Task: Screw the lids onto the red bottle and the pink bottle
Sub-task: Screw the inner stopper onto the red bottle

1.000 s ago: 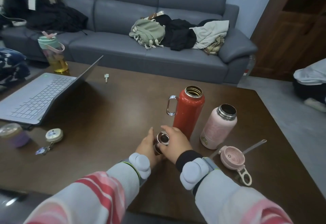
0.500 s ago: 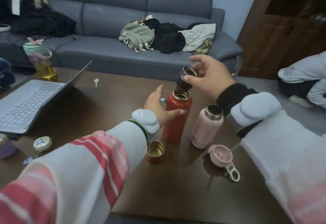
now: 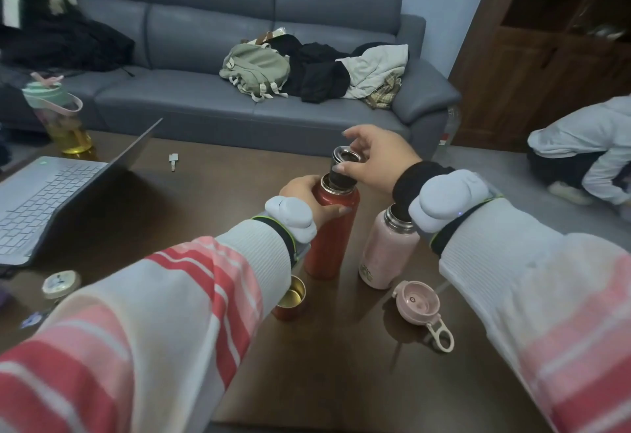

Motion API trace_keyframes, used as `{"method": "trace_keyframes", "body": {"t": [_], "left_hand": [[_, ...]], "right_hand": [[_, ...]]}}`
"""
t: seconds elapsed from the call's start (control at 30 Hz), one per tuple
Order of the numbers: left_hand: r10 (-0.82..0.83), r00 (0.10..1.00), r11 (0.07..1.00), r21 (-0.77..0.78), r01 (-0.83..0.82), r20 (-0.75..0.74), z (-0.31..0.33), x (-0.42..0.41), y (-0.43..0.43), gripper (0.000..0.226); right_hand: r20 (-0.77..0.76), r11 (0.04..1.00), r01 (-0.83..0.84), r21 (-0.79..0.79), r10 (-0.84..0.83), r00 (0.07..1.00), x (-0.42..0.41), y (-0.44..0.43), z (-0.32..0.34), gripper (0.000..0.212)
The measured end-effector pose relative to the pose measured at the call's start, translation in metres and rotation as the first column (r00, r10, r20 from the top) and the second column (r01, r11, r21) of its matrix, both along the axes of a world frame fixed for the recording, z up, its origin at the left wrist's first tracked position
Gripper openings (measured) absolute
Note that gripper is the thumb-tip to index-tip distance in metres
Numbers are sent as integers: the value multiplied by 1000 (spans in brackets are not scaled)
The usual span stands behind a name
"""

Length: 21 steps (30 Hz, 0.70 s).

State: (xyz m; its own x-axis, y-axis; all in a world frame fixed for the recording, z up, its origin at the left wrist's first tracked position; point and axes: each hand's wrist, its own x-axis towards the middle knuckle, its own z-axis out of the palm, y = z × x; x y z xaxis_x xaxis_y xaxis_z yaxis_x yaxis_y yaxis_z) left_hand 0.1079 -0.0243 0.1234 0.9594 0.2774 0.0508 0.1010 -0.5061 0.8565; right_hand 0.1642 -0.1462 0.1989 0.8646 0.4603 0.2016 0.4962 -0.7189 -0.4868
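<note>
Head view, near edge first: striped pink-and-white sleeves [image 3: 177, 316] reaching in from 7 and 5 o'clock over a dark wooden table [image 3: 324, 381]. Close in, at 6 o'clock of the bottles, a small red cup [image 3: 291, 297] with a gold inside, standing mouth up, partly hidden by the left sleeve. At 5 o'clock, a pink lid [image 3: 418, 303] lying underside up with its white carry loop toward the near edge, apart from both bottles. Next out, the pink bottle [image 3: 387, 251] upright, mouth uncovered, just beside the red bottle [image 3: 333, 231] at its 3 o'clock. Left hand [image 3: 307, 198] wrapped closed around the upper body of the red bottle, thumb across the front. Right hand [image 3: 372, 159] above it, fingertips pinched on a dark stopper with a steel rim [image 3: 345, 168], lower end set into the red bottle's mouth, tilted a little; how far seated, cannot tell. Out at 9 o'clock, a round pocket tin [image 3: 61, 284] and an open silver laptop [image 3: 51, 190]. At 11 o'clock, a small key [image 3: 173, 161] and a yellow-tinted jug with a green lid [image 3: 58, 115]. Farthest, at 12 o'clock, a grey sofa [image 3: 211, 57] carrying a green backpack [image 3: 256, 69] and piled clothes.
</note>
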Motion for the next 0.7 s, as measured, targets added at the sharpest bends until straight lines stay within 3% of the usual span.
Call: {"method": "trace_keyframes", "body": {"t": [0.2, 0.7], "left_hand": [[4, 999, 1000, -22, -5, -32, 2, 2, 3, 59], [46, 999, 999, 10, -46, 4, -6, 4, 3, 60]], "right_hand": [[7, 996, -64, -68, 64, 998, 4, 6, -1, 61], [38, 996, -87, -37, 89, 995, 6, 9, -10, 55]]}}
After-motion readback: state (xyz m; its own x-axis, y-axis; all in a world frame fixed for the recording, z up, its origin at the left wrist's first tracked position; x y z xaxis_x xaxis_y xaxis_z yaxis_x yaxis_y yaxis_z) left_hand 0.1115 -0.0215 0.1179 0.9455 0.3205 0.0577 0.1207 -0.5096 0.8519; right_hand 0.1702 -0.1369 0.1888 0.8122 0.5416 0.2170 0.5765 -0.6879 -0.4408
